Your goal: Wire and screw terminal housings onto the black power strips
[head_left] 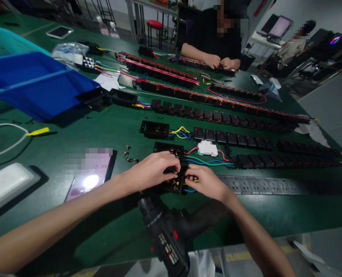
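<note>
My left hand [162, 167] reaches over a black terminal box [168, 187], fingers pinched at its brass terminals; whatever they hold is hidden. At the box's right end my right hand [205, 180] is closed on a yellow wire [196, 181], partly covered by the fingers. A blue wire [190, 190] leaves the same end toward a black socket strip [254, 185]. Just behind sits another black terminal box [168, 147], joined by wires to a white module [207, 148] and a strip of black sockets [271, 161]. A power drill [166, 234] lies in front of my hands.
Loose brass screws [127, 153] and a phone [92, 173] lie left of the boxes. A white power bank [11, 186] and blue bin [35, 82] are farther left. More socket strips [217, 100] cross the table. Opposite, a co-worker's hands [219, 62] handle another strip.
</note>
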Demonstrator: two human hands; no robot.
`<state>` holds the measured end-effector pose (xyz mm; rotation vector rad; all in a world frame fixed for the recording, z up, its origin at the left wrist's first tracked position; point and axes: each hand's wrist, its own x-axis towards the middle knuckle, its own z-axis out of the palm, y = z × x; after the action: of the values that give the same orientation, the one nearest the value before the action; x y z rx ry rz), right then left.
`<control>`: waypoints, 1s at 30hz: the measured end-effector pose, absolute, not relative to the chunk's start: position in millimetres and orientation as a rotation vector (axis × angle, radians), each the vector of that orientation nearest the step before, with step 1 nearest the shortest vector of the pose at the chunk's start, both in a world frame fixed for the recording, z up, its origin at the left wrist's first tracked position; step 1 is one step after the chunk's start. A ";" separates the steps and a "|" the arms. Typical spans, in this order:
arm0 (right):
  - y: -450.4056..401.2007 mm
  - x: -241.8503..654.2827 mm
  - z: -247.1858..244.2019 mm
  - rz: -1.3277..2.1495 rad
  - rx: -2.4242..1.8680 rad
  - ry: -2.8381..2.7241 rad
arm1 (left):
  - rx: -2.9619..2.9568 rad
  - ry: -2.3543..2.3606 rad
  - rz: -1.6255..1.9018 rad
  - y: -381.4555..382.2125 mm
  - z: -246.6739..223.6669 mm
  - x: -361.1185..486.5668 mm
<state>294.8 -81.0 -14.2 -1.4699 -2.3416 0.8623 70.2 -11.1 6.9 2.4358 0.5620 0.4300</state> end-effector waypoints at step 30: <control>-81.7 295.8 -17.3 0.831 -1.455 -2.315 | 2.457 0.562 0.429 -12.3 2.7 72.3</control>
<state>295.8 -81.7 -17.3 -1.4551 -2.3154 0.8310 72.3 -12.3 2.7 2.4575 0.5620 0.4287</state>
